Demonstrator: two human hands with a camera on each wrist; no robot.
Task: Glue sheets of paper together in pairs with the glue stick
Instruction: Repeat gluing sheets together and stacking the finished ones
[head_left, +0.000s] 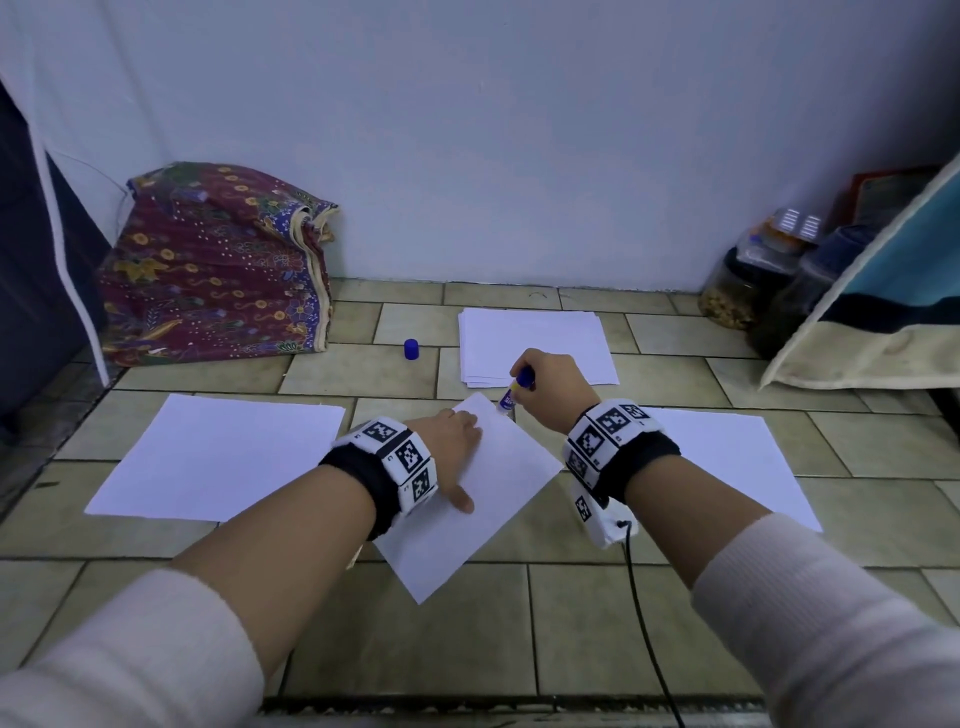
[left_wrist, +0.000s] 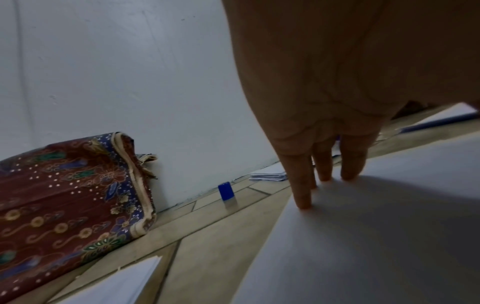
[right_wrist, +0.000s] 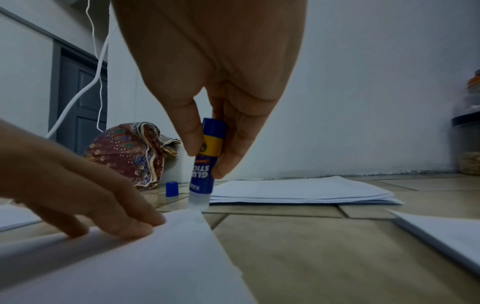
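A white sheet (head_left: 483, 493) lies turned like a diamond on the tiled floor in front of me. My left hand (head_left: 457, 441) presses flat on it with straight fingers (left_wrist: 302, 185). My right hand (head_left: 545, 384) grips a blue and yellow glue stick (right_wrist: 206, 158), cap off and pointing down. Its clear tip touches the sheet's far corner (right_wrist: 193, 214). The blue cap (head_left: 411, 349) stands on the floor beyond the sheet. A stack of white sheets (head_left: 535, 338) lies behind my right hand.
More white paper lies at the left (head_left: 218, 457) and at the right (head_left: 727, 457). A patterned fabric bundle (head_left: 218, 270) leans on the wall at the back left. Jars (head_left: 748, 280) and a towel (head_left: 883, 312) stand at the back right. A black cable (head_left: 644, 623) trails from my right wrist.
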